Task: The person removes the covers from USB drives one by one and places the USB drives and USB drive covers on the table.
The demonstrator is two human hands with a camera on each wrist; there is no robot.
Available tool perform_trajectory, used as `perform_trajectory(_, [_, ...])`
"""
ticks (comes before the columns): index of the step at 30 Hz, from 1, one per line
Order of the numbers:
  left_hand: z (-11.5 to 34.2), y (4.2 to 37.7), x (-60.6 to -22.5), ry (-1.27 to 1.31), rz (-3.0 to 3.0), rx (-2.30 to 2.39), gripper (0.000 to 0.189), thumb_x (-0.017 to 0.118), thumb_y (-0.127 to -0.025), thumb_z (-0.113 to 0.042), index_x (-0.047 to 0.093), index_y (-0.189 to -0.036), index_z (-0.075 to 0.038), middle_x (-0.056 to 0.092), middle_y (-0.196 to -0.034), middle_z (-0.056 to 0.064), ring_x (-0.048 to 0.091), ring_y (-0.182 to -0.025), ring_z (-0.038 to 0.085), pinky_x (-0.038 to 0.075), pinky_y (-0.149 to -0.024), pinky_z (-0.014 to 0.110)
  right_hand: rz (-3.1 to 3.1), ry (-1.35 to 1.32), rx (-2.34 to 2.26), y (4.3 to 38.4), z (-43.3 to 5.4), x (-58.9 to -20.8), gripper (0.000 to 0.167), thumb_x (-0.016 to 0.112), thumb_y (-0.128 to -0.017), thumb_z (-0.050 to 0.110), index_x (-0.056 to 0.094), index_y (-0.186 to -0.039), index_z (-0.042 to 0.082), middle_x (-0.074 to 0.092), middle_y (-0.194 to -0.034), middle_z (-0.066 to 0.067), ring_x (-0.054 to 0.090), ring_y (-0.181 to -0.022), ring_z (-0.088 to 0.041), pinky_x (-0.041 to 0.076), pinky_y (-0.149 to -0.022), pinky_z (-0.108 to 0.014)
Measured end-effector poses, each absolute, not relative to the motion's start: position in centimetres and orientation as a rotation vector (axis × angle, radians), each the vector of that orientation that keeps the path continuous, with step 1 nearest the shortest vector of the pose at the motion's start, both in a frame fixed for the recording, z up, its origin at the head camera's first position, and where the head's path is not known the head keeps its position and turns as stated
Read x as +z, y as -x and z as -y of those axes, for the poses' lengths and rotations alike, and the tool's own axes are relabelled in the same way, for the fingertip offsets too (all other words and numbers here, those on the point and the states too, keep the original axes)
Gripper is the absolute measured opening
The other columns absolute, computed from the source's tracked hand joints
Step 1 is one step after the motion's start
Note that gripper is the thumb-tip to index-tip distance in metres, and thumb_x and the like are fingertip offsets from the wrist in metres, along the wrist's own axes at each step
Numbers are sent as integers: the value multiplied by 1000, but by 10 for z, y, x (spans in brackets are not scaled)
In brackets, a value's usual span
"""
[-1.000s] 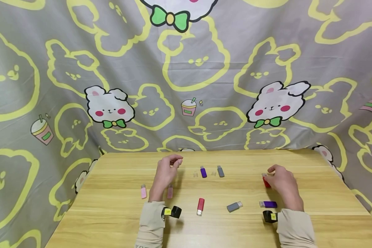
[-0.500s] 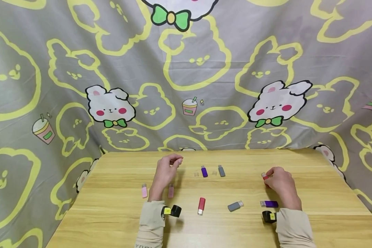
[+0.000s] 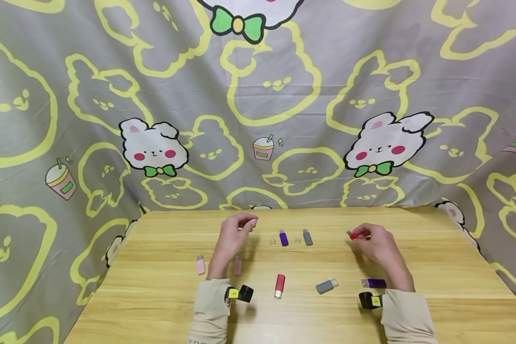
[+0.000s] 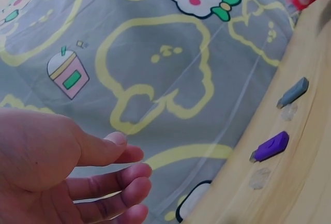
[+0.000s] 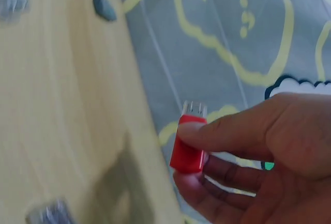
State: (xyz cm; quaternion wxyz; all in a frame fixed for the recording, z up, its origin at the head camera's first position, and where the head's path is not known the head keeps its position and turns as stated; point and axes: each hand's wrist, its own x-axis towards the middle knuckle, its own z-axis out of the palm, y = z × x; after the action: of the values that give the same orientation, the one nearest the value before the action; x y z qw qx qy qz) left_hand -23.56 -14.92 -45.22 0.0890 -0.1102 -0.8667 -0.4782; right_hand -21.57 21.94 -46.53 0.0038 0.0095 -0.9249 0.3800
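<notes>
Between thumb and fingers my right hand (image 3: 376,243) pinches a red USB stick (image 5: 187,151), raised above the table, its metal plug end pointing away from the palm. My left hand (image 3: 234,236) hovers over the table with fingers loosely curled and nothing in them. To its right lie a purple USB stick (image 3: 284,238) and a grey USB stick (image 3: 307,237), each with a small clear cap at its left; one cap (image 4: 259,178) is near the purple stick, the other cap (image 4: 289,112) near the grey one.
Nearer the person on the wooden table (image 3: 155,306) lie two pink USB sticks, one at left (image 3: 200,265) and one beside the left forearm (image 3: 238,265), a red stick (image 3: 280,286), a grey stick (image 3: 325,286) and a purple stick (image 3: 373,283). A patterned curtain (image 3: 198,95) hangs behind.
My right hand has picked the red USB stick up off the table and carried it slightly left and away from me. The left hand has barely moved.
</notes>
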Motion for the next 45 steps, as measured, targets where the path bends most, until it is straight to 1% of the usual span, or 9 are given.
perform_trajectory(3, [146, 235, -451, 362, 2582, -1440, 17, 63, -103, -10, 75, -113, -2, 74, -100, 12, 69, -87, 23, 56, -75, 34, 2842, -123, 1219, 216, -209, -461, 13, 73, -91, 4, 72, -103, -1, 71, -92, -10, 67, -90, -30, 51, -74, -38])
perform_trajectory(11, [134, 233, -446, 429, 2626, -1483, 16, 63, -103, -11, 75, -112, -4, 74, -96, 8, 69, -84, 18, 54, -71, 30, 2750, -252, 1285, 216, -183, -450, 14, 73, -93, 3, 76, -107, 2, 75, -99, -12, 68, -92, -29, 54, -74, -34])
perform_trajectory(17, [122, 230, -444, 507, 2608, -1574, 14, 66, -101, -7, 76, -110, -6, 75, -99, 7, 70, -84, 17, 54, -70, 27, 2674, -321, 1395, 215, -166, -444, 13, 78, -90, 5, 78, -104, 3, 76, -95, -9, 69, -82, -21, 54, -68, -26])
perform_trajectory(20, [114, 228, -443, 559, 2605, -1616, 14, 67, -100, -8, 76, -110, -5, 75, -101, 8, 71, -86, 21, 55, -70, 26, 2647, -366, 1448, 215, -157, -443, 12, 80, -89, 8, 79, -101, 5, 76, -92, -7, 69, -79, -18, 54, -65, -25])
perform_trajectory(28, [96, 226, -444, 703, 2585, -1734, 17, 71, -98, -11, 76, -111, -2, 76, -100, 9, 72, -89, 36, 55, -71, 24, 2599, -487, 1526, 215, -137, -446, 10, 82, -87, 7, 80, -97, 7, 77, -89, -3, 71, -78, -16, 57, -67, -26])
perform_trajectory(33, [90, 225, -446, 715, 2549, -1801, 16, 71, -97, -8, 75, -110, -1, 76, -100, 12, 73, -86, 33, 57, -72, 25, 2599, -539, 1532, 213, -129, -446, 9, 81, -88, 8, 80, -97, 10, 76, -89, 0, 72, -79, -16, 58, -68, -27])
perform_trajectory(37, [88, 225, -448, 706, 2525, -1806, 11, 73, -96, -7, 76, -106, -2, 76, -97, 12, 73, -84, 34, 57, -71, 25, 2575, -573, 1508, 213, -125, -447, 9, 82, -87, 8, 81, -96, 10, 77, -89, -1, 71, -78, -16, 58, -68, -28])
perform_trajectory(43, [86, 226, -450, 669, 2541, -1722, 4, 73, -95, -7, 76, -97, -4, 75, -88, 7, 67, -72, 13, 52, -64, 22, 2564, -598, 1464, 213, -120, -446, 7, 82, -87, 8, 80, -94, 9, 77, -89, 0, 70, -77, -14, 59, -70, -31])
perform_trajectory(45, [86, 227, -450, 658, 2540, -1713, 4, 73, -95, -6, 76, -96, -3, 75, -87, 7, 66, -70, 8, 50, -63, 22, 2565, -597, 1462, 213, -120, -446, 7, 82, -88, 8, 80, -94, 9, 76, -89, 0, 70, -77, -14, 59, -70, -31])
